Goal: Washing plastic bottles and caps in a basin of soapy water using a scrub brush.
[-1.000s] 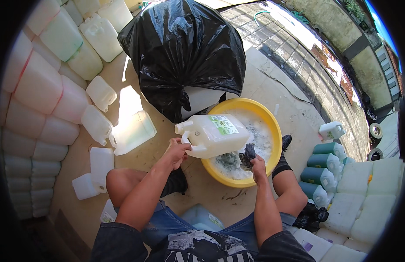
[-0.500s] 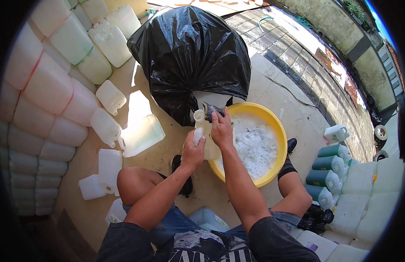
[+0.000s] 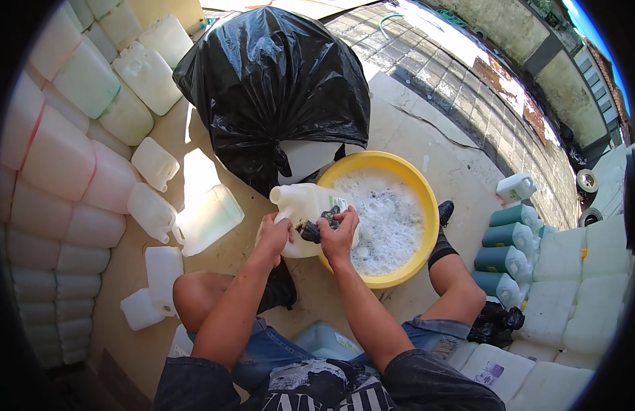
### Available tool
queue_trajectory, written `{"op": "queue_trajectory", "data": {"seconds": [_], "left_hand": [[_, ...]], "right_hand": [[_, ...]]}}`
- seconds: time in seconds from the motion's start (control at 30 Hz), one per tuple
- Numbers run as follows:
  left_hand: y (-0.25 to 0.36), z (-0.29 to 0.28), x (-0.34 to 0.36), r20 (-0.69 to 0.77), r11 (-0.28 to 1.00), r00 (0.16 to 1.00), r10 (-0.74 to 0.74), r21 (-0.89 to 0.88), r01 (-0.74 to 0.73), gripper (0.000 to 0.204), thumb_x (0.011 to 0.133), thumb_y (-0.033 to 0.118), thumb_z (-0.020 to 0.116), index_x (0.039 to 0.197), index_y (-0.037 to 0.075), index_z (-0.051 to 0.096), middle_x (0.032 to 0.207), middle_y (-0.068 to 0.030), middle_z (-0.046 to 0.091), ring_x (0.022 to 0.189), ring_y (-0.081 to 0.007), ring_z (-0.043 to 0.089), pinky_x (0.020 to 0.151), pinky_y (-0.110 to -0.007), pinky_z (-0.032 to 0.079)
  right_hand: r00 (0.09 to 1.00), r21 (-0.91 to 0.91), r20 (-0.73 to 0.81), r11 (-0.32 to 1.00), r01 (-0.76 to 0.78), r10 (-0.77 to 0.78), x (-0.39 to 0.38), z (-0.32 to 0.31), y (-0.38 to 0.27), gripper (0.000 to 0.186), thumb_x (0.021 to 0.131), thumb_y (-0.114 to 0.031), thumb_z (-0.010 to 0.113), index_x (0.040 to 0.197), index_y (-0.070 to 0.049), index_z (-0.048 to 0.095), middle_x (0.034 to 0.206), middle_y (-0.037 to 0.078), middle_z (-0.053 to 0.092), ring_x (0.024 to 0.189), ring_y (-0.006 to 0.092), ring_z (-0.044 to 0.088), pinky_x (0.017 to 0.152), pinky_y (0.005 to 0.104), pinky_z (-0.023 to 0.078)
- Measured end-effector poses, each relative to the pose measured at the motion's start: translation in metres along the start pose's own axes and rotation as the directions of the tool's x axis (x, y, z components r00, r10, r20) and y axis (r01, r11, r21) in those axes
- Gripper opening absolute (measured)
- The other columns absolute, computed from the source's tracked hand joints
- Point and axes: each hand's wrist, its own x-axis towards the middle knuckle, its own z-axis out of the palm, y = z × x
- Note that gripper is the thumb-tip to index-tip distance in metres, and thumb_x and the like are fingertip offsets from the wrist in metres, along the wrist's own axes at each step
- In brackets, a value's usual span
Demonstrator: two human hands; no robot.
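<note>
A whitish plastic jerrycan (image 3: 306, 198) is tilted between my hands, its open neck up at the left, beside the rim of the yellow basin (image 3: 430, 205). My left hand (image 3: 271, 238) is closed round the can's handle. In my right hand (image 3: 338, 234) is a dark, crumpled scrubbing pad (image 3: 309, 229), pressed against the side of the can near a green-and-white label (image 3: 338, 203). White suds (image 3: 382, 219) cover the water in the basin. The can's lower end is partly hidden behind my right hand.
Beyond the can stands a big black plastic bag (image 3: 276, 82) with a white container showing at its opening. Several empty jerrycans (image 3: 209, 219) lie on the floor at left, beside a tall stack (image 3: 64, 151). Green-filled jugs (image 3: 505, 260) and more cans (image 3: 557, 294) stand at right.
The can has turned so its broad labelled side shows. My right hand has moved the pad from near the neck down to the side. My left hand has shifted left and down.
</note>
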Motion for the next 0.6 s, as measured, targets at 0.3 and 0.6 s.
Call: {"op": "queue_trajectory", "data": {"seconds": [0.3, 0.6], "left_hand": [[-0.013, -0.042, 0.02, -0.135, 0.994, 0.991, -0.011, 0.105, 0.025, 0.038, 0.094, 0.03, 0.074, 0.113, -0.001, 0.066, 0.069, -0.0013, 0.056, 0.055, -0.0104, 0.051, 0.054, -0.03, 0.045], [-0.024, -0.021, 0.021, -0.149, 0.877, 0.976, 0.157, 0.475, -0.068, 0.051, 0.096, 0.029, 0.073, 0.131, -0.004, 0.059, 0.097, -0.0132, 0.073, 0.073, -0.0224, 0.067, 0.063, -0.037, 0.053]], "right_hand": [[0.854, -0.246, 0.456, 0.886, 0.392, -0.251, -0.056, 0.012, -0.002, 0.065, 0.087, -0.015, 0.063, 0.151, -0.014, 0.052, 0.161, 0.024, 0.038, 0.151, 0.0468, 0.029, 0.123, 0.061, 0.016], [0.956, -0.394, 0.226, 0.915, -0.087, 0.189, 0.058, -0.004, 0.091, 0.071, 0.1, -0.036, 0.052, 0.158, 0.001, 0.032, 0.158, 0.028, 0.04, 0.149, 0.0429, 0.034, 0.124, 0.0543, 0.022]]}}
